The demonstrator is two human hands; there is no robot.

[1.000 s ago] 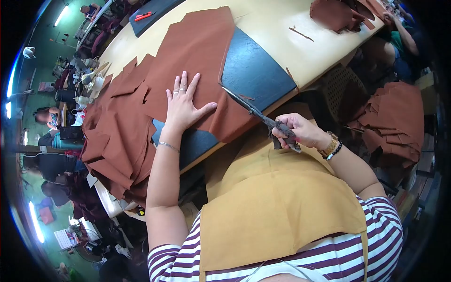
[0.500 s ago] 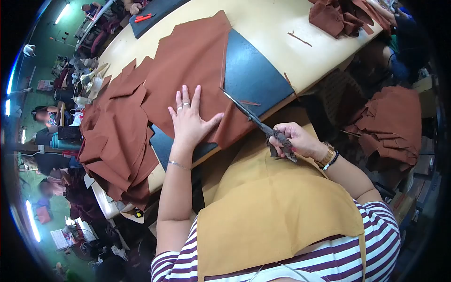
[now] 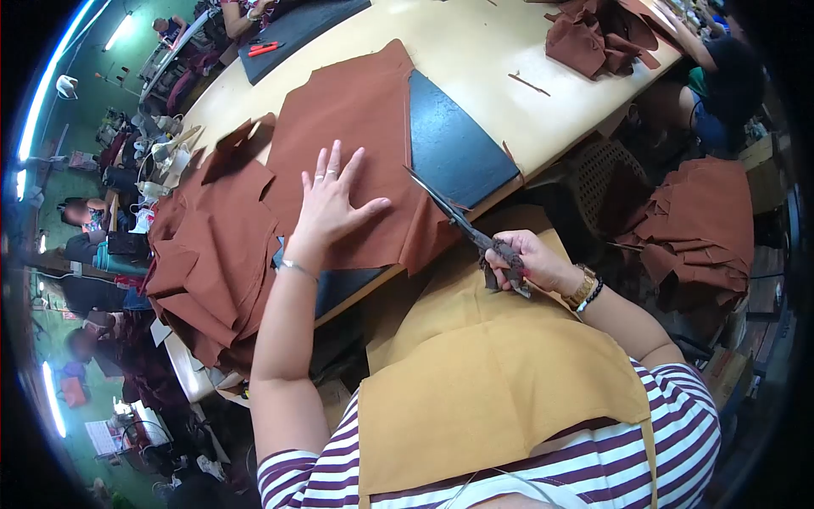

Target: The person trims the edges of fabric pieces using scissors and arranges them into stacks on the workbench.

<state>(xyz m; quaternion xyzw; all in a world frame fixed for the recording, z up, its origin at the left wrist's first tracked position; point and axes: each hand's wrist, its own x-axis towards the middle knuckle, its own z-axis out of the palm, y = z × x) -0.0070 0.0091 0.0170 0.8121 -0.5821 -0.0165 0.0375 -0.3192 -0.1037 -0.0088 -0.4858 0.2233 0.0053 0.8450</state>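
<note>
A large brown fabric piece (image 3: 348,110) lies over a dark board (image 3: 454,140) at the table's near edge, its lower right corner drooping over the edge. My left hand (image 3: 332,199) rests flat on this fabric with the fingers spread. My right hand (image 3: 526,259) grips a pair of scissors (image 3: 462,222) by cloth-wrapped handles. The blades look closed and point up and left, their tip at the fabric's right edge. Left of my left hand, a heap of brown fabric pieces (image 3: 212,246) lies in loose folds, with one flap standing up at its top.
Crumpled brown fabric (image 3: 598,38) lies at the table's far right, near another person's arm. Red-handled snips (image 3: 263,49) rest on a second dark board (image 3: 309,30). More brown pieces (image 3: 699,229) are stacked right of me, by a perforated chair (image 3: 606,165). A thin scrap (image 3: 528,84) lies on the table.
My left hand has slid slightly left and up with the fabric beneath it. The heap's upper flap has lifted and folded. A small scrap near the blades is no longer visible on the dark board.
</note>
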